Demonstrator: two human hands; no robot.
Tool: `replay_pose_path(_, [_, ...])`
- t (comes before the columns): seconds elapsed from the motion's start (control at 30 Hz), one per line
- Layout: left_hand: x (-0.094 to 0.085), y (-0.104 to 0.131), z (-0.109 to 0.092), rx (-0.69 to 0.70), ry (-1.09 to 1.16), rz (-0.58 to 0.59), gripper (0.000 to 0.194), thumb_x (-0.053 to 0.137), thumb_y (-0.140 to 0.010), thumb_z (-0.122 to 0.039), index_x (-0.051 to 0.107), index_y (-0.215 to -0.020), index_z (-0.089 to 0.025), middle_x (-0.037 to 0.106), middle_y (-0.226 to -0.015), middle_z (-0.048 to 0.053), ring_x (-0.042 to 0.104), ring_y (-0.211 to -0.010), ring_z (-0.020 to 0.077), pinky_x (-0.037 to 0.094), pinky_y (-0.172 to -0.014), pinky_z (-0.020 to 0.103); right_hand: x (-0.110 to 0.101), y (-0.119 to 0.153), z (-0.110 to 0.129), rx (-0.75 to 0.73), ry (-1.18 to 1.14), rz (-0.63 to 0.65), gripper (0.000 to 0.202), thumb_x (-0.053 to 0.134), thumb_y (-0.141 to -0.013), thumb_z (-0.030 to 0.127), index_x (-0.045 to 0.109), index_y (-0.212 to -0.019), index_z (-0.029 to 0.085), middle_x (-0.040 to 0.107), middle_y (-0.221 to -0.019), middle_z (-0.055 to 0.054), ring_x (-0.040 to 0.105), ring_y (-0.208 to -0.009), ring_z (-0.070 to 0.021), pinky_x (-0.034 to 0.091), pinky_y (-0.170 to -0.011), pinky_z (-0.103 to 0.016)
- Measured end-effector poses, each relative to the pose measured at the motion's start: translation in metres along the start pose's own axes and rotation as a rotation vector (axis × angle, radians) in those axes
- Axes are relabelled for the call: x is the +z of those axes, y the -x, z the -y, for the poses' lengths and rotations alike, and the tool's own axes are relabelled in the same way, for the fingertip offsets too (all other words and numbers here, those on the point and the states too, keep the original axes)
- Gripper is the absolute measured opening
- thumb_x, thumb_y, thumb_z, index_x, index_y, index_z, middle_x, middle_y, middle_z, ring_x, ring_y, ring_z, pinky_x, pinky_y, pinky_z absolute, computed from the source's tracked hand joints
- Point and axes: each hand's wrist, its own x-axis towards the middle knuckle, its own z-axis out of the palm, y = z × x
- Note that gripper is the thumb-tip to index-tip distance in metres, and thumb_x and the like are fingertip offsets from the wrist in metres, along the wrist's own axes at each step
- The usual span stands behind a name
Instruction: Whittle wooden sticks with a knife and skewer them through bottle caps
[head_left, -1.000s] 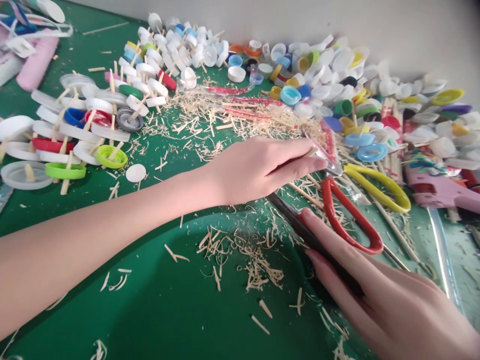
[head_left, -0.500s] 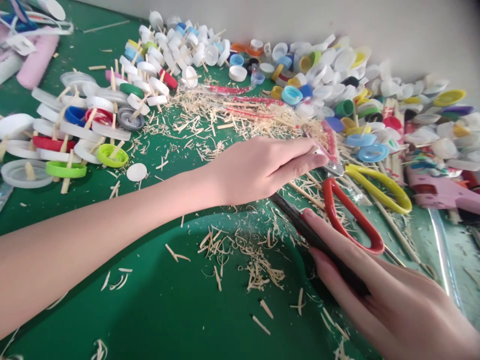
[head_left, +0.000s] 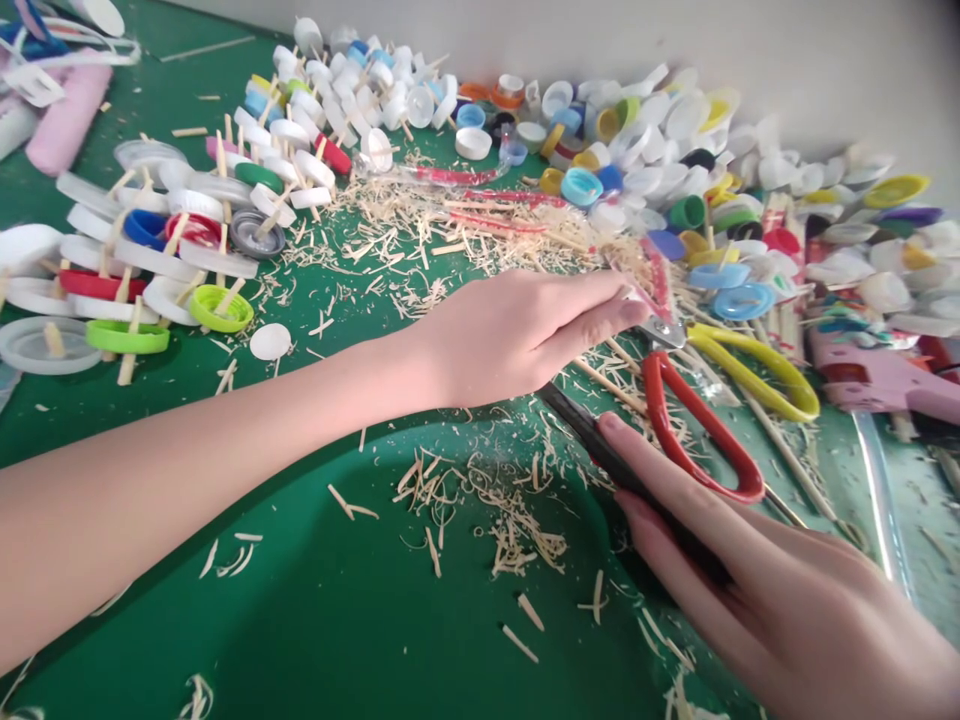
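While the right hand's grip (head_left: 757,580) wraps a straight black handle (head_left: 581,428) aimed at ten o'clock, the left hand (head_left: 517,335), stretched toward two, pinches a half-hidden pale piece (head_left: 632,293).

A long, narrow black tool (head_left: 592,445) slants in the right hand (head_left: 780,590), its near part mostly covered by the grip and its far end out of sight behind the left hand (head_left: 510,335). A small whitish piece (head_left: 634,293), mostly hidden, shows in the left hand's pinch.
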Motion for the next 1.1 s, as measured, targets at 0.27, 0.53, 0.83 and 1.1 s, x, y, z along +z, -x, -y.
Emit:
replay_pose_path(0.27, [-0.0005, 0.0001, -0.0002, -0.014, 0.017, -0.002, 0.039, 0.021, -0.1, -0.037, 0.055, -0.103, -0.018, 0.054, -0.067, -0.001, 0.054, -0.057, 0.0072, 0.034, -0.051, 0.02, -0.0003, 0.0006, -0.0006, -0.029, 0.0, 0.023, 0.052, 0.035, -0.096, 0.028, 0.029, -0.147, 0.023, 0.05, -0.047, 0.01, 0.035, -0.028, -0.0107, 0.038, -0.037, -0.022])
replay_pose_path(0.53, [-0.0005, 0.0002, -0.0001, -0.016, 0.026, 0.011, 0.04, 0.019, -0.1, -0.038, 0.054, -0.1, -0.017, 0.053, -0.066, -0.002, 0.053, -0.056, 0.007, 0.035, -0.051, 0.02, -0.0008, -0.0008, -0.0004, -0.028, -0.016, 0.038, 0.051, 0.035, -0.096, 0.028, 0.029, -0.147, 0.026, 0.045, -0.044, 0.011, 0.034, -0.027, -0.0093, 0.032, -0.031, -0.022])
replay_pose_path(0.83, [0.0001, 0.0002, 0.0001, 0.01, -0.03, -0.007, 0.042, 0.017, -0.1, -0.038, 0.053, -0.096, -0.018, 0.053, -0.066, -0.002, 0.054, -0.057, 0.0068, 0.036, -0.051, 0.019, 0.0041, -0.0017, 0.0013, 0.035, -0.067, -0.021, 0.052, 0.04, -0.094, 0.03, 0.031, -0.145, 0.032, 0.058, -0.058, 0.008, 0.046, -0.036, -0.0102, 0.045, -0.044, -0.021])
replay_pose_path(1.1, [-0.0013, 0.0003, 0.0008, -0.007, -0.007, 0.004, 0.044, 0.017, -0.1, -0.04, 0.055, -0.104, -0.018, 0.052, -0.064, -0.002, 0.054, -0.056, 0.0086, 0.035, -0.053, 0.021, 0.0015, 0.0012, 0.0077, 0.094, 0.012, 0.023, 0.055, 0.038, -0.096, 0.029, 0.023, -0.148, 0.038, 0.042, -0.044, 0.011, 0.04, -0.028, -0.0116, 0.034, -0.032, -0.024])
